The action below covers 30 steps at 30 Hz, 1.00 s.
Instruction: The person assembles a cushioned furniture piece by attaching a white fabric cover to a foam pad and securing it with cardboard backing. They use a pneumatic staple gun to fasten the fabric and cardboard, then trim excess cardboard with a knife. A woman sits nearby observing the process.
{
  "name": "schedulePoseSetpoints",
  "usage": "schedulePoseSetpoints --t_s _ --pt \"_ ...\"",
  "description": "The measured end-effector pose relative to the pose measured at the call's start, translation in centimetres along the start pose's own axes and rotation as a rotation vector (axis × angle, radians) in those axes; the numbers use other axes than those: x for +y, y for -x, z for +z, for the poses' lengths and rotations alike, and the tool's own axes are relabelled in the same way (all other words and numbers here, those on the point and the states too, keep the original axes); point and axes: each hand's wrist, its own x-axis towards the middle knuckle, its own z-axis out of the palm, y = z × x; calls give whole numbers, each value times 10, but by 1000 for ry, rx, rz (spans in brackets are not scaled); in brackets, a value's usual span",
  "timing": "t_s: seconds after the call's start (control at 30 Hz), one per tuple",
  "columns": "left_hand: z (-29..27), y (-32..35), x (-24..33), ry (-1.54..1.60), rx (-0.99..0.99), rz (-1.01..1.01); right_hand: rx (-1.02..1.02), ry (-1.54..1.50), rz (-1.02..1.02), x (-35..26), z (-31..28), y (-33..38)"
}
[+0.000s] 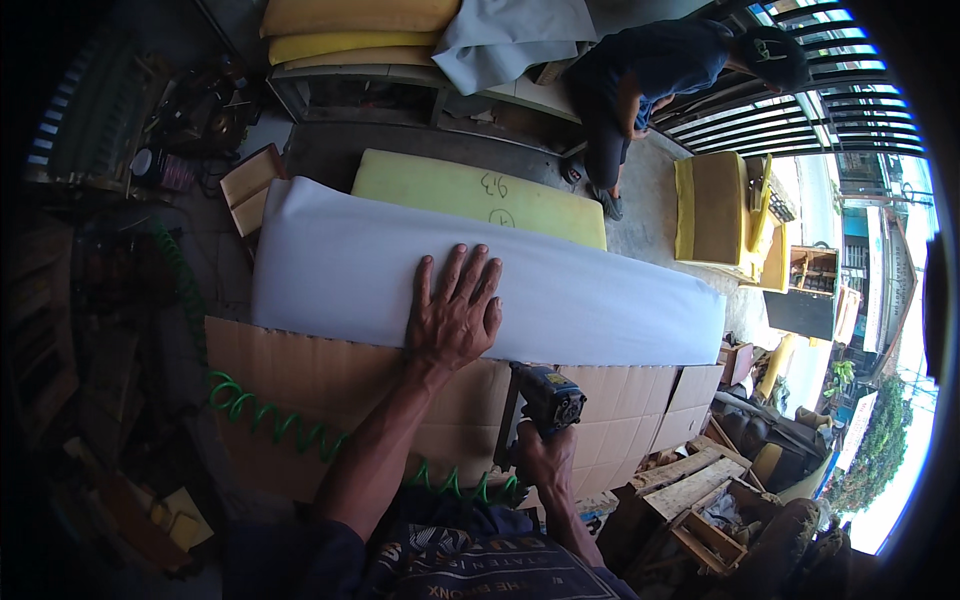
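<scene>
My left hand (455,312) lies flat with fingers spread on a long white sheet of covering material (590,290). The sheet's near edge runs along a brown cardboard panel (300,375). In my right hand (548,462) is a dark air staple gun (550,398), its nose at the line where sheet and cardboard meet. Whether the nose touches is too small to tell. A green coiled air hose (270,425) crosses in front of me, passing under my left forearm toward the gun's handle.
Behind the sheet lies a pale yellow foam slab (420,180) with handwritten marks. Foam pads (360,15) and a grey sheet (510,45) rest on the bench beyond. A person in dark clothes (640,80) stands at far right. Yellow-edged furniture (712,210) and wood scraps (690,490) lie rightward.
</scene>
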Motion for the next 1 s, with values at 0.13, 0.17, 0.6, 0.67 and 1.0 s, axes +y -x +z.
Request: schedulePoseSetpoints --t_s 0.13,0.17,0.6,0.67,1.0 --pt "3 2 -1 24 19 7 2 -15 14 0 15 4" --pt "3 2 -2 20 21 6 10 -17 -1 -1 17 4" --pt "2 1 -4 66 2 3 -97 86 214 -20 30 25" --pt "3 1 -4 67 2 5 -100 77 180 -23 33 22" --pt "3 0 -5 56 19 11 -88 72 86 -23 42 14"
